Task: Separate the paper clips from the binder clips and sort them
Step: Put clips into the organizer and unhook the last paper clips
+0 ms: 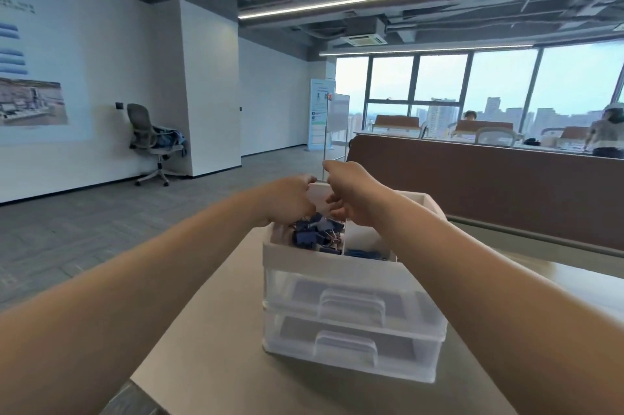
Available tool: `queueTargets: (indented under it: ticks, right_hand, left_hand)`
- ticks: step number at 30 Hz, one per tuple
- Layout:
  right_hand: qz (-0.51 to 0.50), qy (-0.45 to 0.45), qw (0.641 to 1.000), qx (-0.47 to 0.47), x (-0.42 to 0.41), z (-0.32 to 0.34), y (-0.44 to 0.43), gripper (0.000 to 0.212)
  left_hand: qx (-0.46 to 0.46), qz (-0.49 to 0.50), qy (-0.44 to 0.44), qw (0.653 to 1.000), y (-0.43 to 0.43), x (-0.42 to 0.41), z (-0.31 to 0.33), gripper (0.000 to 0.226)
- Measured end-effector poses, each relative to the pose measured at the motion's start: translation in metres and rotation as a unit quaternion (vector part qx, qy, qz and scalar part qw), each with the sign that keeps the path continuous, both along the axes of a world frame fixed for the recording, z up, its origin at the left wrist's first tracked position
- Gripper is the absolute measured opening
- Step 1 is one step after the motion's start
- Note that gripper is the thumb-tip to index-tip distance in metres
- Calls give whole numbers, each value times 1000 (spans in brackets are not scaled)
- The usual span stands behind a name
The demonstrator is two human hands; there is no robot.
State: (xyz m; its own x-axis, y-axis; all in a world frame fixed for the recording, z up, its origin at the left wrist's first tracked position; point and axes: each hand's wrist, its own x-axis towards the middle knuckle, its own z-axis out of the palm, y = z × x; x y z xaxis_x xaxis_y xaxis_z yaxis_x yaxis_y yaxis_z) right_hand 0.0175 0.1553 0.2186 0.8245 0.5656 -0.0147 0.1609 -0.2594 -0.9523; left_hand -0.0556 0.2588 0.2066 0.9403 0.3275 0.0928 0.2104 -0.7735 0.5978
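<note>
Blue binder clips (315, 233) heaped in white plastic drawer unit's (337, 266) top-left compartment; left hand (290, 198), right hand (353, 195) above, fingers curled, grip indiscernible.

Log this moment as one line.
left hand: at binder clips in organizer tray, hold unclear | right hand: above tray, hold unclear | drawers: shut

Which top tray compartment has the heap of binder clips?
The left compartment, below the left hand: dark binder clips heap there, while the right compartment holds only a low blue layer.
</note>
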Motion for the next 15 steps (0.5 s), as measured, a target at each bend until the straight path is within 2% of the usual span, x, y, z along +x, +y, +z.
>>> queueTargets:
  ticks: [5, 10, 15]
  right_hand:
    - [-29, -10, 999, 36, 1, 0, -7, 25]
    - [-31, -33, 996, 72, 5, -3, -28, 21]
    - [-72, -132, 987, 59, 4, -10, -92, 18]
  left_hand:
    - [37, -12, -18, 999, -5, -5, 3, 62]
    - [57, -19, -61, 996, -25, -12, 6, 40]
    - [66, -74, -135, 986, -74, -16, 2, 17]
